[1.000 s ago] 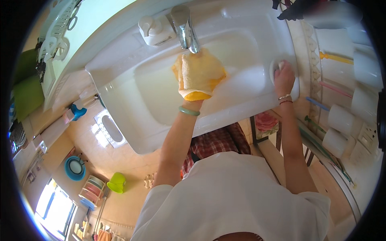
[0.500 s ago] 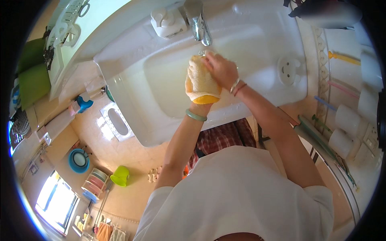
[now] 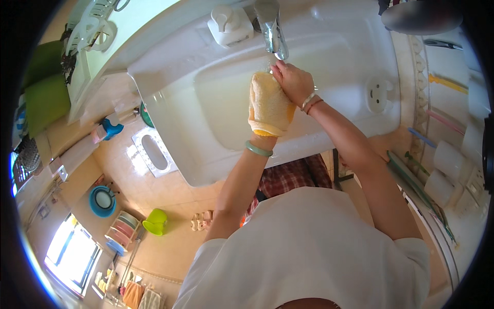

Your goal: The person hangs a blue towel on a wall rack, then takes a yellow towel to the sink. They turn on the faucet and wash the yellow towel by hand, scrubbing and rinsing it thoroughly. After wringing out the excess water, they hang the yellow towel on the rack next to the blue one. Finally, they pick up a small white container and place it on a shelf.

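Observation:
A yellow terry wash mitt (image 3: 270, 105) covers my left hand (image 3: 265, 141), so its fingers are hidden and only the wrist with a green bangle shows. The mitt stands over the white basin (image 3: 221, 110), just below the chrome faucet (image 3: 272, 33). My right hand (image 3: 297, 84) is closed at the mitt's upper right edge, thumb against the cloth and fingers curled. Bracelets circle that wrist. Water seems to splash by the fingertips under the spout.
Behind the basin's left part stands a white pump bottle (image 3: 229, 26). A white drain cover with round holes (image 3: 378, 95) sits at the basin's right. Toothbrush-like handles, one of them yellow (image 3: 447, 84), lie along the right wall. A green bucket (image 3: 155, 222) is on the floor.
The basin and faucet have shifted slightly right in the picture. My right hand has slid from the mitt's upper face to its upper right edge, closer to the spout.

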Tool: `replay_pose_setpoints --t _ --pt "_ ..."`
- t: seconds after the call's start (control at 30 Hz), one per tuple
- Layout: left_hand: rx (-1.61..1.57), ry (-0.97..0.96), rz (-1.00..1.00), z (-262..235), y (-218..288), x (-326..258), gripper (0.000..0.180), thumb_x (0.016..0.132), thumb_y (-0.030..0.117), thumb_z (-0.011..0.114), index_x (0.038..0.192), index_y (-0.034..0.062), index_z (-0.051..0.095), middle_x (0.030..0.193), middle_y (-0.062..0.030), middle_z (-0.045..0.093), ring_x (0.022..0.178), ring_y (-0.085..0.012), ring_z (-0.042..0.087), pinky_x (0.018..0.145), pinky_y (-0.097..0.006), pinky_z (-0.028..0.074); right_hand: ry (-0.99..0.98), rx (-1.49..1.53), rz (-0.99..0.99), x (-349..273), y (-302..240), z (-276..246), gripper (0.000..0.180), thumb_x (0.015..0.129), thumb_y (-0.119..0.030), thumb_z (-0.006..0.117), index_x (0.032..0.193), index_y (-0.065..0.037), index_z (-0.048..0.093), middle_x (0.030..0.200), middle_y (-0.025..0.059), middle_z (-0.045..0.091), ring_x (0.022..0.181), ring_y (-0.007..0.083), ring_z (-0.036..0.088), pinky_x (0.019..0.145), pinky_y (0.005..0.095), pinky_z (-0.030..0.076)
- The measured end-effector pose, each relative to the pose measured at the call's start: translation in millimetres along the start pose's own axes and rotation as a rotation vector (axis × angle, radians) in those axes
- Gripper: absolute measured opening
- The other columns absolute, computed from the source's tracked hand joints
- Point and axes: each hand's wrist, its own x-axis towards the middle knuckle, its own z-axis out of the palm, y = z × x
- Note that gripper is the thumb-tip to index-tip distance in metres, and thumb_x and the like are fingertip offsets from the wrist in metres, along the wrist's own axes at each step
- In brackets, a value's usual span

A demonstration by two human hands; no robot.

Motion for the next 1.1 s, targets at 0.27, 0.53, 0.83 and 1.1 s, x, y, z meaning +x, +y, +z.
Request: replay_pose_setpoints --t 0.27,0.53,0.83,1.1 --pt "-1.546 0.177 -0.255 51.2 -36.8 2.2 0.039 0.085 0.034 0.055 0.115 0.0098 0.049 0.108 -0.0053 0.052 0.102 -0.0266 0.049 0.088 -0.039 0.040 0.093 0.173 -0.213 -36.1 -39.7 -5.4 0.017 0.088 -0.029 0.055 0.085 -0.013 0.052 0.073 0.0065 0.063 0.064 0.0287 0.061 0.053 0.0415 0.047" --pt "-1.863 0.131 -0.264 -21.4 11.5 -3.5 0.036 0.088 0.031 0.049 0.117 0.0097 0.051 0.113 -0.0072 0.052 0.108 -0.0268 0.047 0.097 -0.040 0.034 -0.022 0.225 -0.184 -45.0 -46.2 -16.4 0.018 0.091 -0.029 0.047 0.088 -0.012 0.052 0.076 0.0102 0.063 0.067 0.0330 0.062 0.055 0.0436 0.048" --pt "0.307 -0.099 0.101 -35.4 18.3 -3.2 0.054 0.094 0.042 0.039 0.134 0.0061 0.039 0.132 -0.0107 0.046 0.124 -0.0293 0.040 0.107 -0.044 0.026 -0.076 -0.018 0.090 1.7 3.4 -4.8 0.012 0.088 -0.028 0.052 0.085 -0.017 0.053 0.071 0.0042 0.062 0.063 0.0276 0.061 0.052 0.0423 0.047" --pt "-1.073 0.041 -0.135 9.3 -18.9 -17.6 0.049 0.093 0.034 0.052 0.132 0.0086 0.041 0.128 -0.0077 0.048 0.118 -0.0256 0.045 0.104 -0.042 0.032 0.023 0.178 -0.162 -57.2 -48.6 -10.9 0.020 0.089 -0.031 0.050 0.085 -0.012 0.053 0.070 0.0100 0.061 0.062 0.0330 0.059 0.053 0.0441 0.046"
